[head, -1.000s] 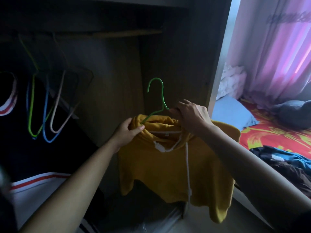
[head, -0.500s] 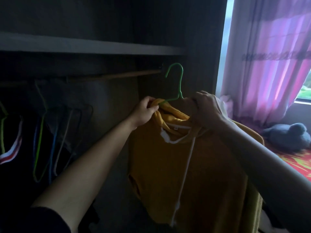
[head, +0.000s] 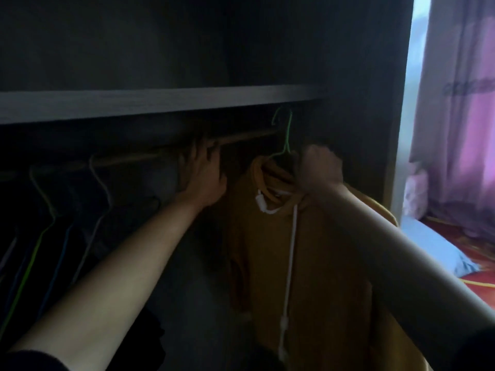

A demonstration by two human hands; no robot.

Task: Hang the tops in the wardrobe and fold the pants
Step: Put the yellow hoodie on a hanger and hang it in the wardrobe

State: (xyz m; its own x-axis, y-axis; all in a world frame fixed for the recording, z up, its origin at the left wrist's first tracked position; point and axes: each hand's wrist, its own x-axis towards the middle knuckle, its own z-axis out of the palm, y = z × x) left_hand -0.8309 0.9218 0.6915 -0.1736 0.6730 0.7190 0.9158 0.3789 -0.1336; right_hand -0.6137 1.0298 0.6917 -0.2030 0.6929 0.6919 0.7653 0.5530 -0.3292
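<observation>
A yellow hoodie (head: 316, 258) with a white drawstring hangs on a green hanger (head: 286, 135). The hanger's hook is up at the right end of the wooden wardrobe rod (head: 249, 136), just under the shelf. My right hand (head: 318, 170) grips the hoodie's collar where it sits on the hanger. My left hand (head: 205, 172) is off the hoodie and reaches up to the rod left of the hanger, fingertips against it. In the dark I cannot tell whether the hook rests on the rod.
Several empty wire hangers (head: 99, 199) in green, blue and white hang on the rod's left part. A grey shelf (head: 150, 101) runs above the rod. The wardrobe's side panel (head: 375, 103) stands right of the hoodie. Beyond it are a blue pillow (head: 428, 247) and a pink curtain (head: 463, 116).
Both hands raised the hoodie and hanger up to the rod. My left hand let go of the hoodie's collar and moved left and up to the rod.
</observation>
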